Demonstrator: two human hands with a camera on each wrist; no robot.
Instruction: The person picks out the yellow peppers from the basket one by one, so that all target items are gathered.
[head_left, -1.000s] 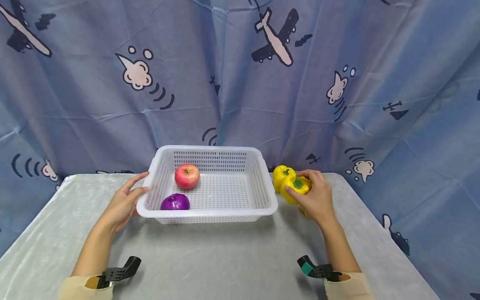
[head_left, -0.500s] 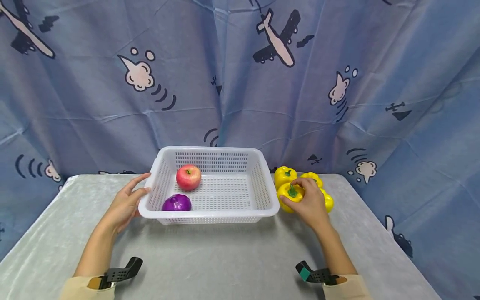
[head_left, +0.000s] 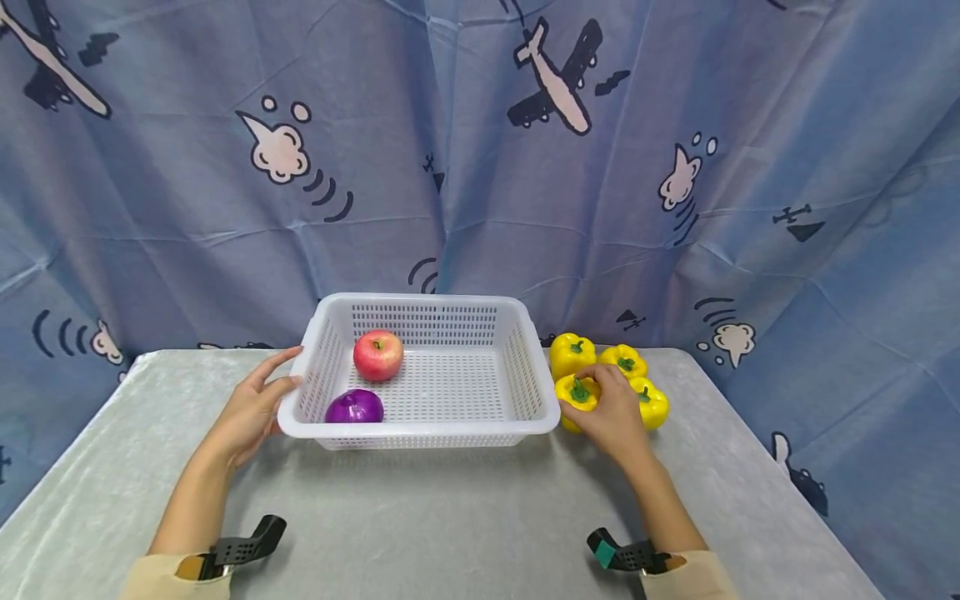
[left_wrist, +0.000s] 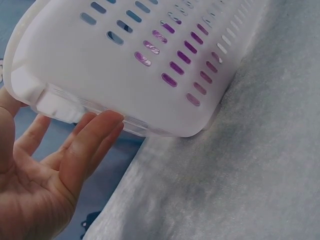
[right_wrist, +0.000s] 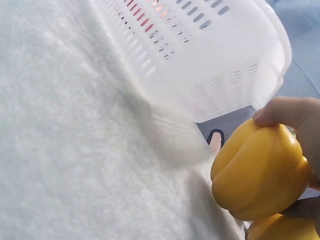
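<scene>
A white perforated basket (head_left: 420, 428) stands on the table, with a red apple (head_left: 378, 355) and a purple onion (head_left: 355, 407) inside on its left. At the basket's left end, my left hand (head_left: 251, 408) touches the rim and outer wall with fairly straight fingers (left_wrist: 85, 145). My right hand (head_left: 617, 417) holds a yellow bell pepper (head_left: 577, 393) between thumb and fingers, right beside the basket's right end. In the right wrist view this bell pepper (right_wrist: 260, 170) shows its smooth side, and the thumb lies against its upper part.
Other yellow bell peppers stand around the right hand: one behind (head_left: 572, 354), one at the back right (head_left: 624, 360) and one to the right (head_left: 651, 405). A pale cloth covers the table (head_left: 420, 517). A blue printed curtain (head_left: 480, 167) hangs behind it.
My right hand has moved left and slightly nearer with the bell pepper, uncovering the bell peppers behind and to the right. The left hand stays at the basket.
</scene>
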